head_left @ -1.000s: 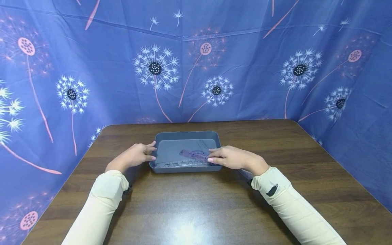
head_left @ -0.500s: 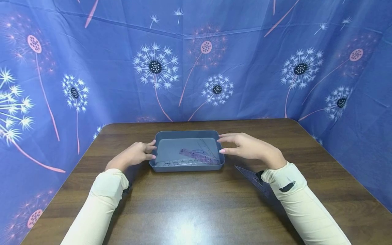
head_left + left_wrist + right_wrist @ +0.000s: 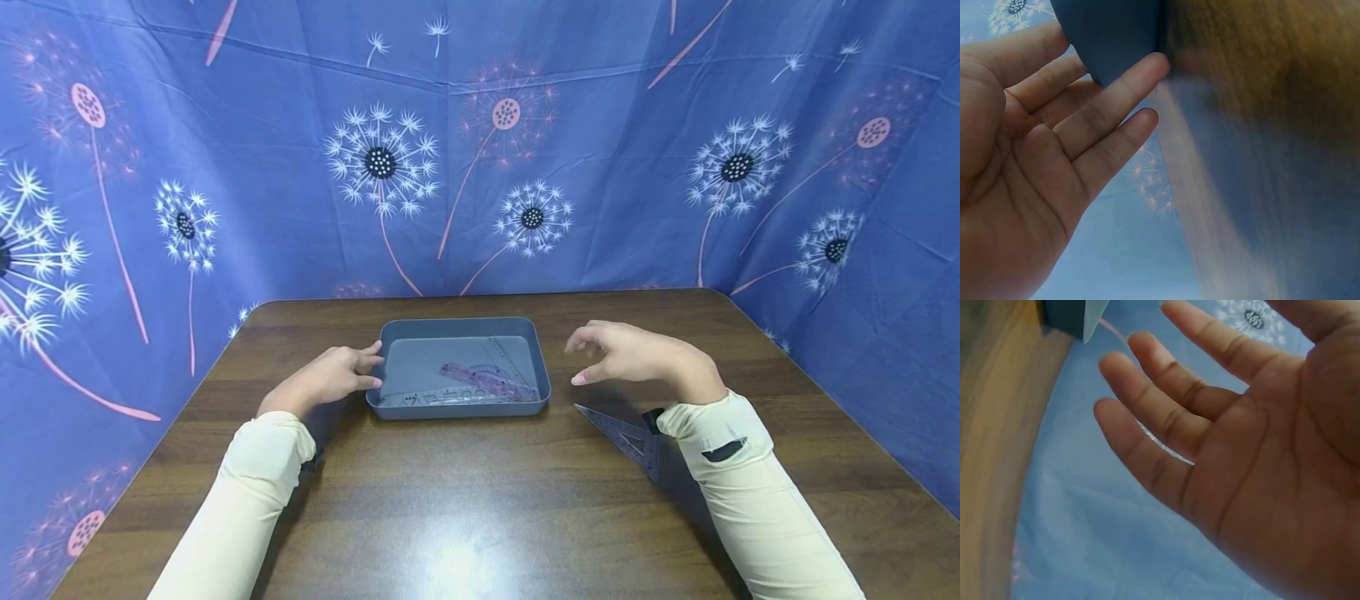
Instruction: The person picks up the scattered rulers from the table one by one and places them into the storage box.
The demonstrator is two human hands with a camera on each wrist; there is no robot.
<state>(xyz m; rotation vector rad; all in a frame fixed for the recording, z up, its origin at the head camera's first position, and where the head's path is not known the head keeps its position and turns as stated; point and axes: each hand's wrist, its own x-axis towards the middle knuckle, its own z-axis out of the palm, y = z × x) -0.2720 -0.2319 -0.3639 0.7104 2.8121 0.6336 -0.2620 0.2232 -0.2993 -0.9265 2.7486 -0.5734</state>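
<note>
A shallow grey tray [image 3: 457,410] stands on the table. Inside it lie a purple ruler [image 3: 487,382] and a clear ruler [image 3: 435,397], with a clear protractor or set square partly under them; their overlap hides which. My left hand [image 3: 330,379] touches the tray's left end with fairly straight fingers, and the left wrist view shows the fingertips against the tray wall [image 3: 1116,37]. To the right of the tray, my right hand [image 3: 637,358] is raised above the table, fingers loosely bent and holding nothing. A purplish triangular set square [image 3: 626,437] lies on the table below the right wrist.
The brown wooden table [image 3: 465,483] carries the tray near its far side. Behind and beside it hangs a blue cloth [image 3: 615,167] printed with dandelions. The table's far edge runs just beyond the tray.
My right hand has moved from over the tray's right end out to the right, away from it. More of the set square shows now. The left hand stays on the tray.
</note>
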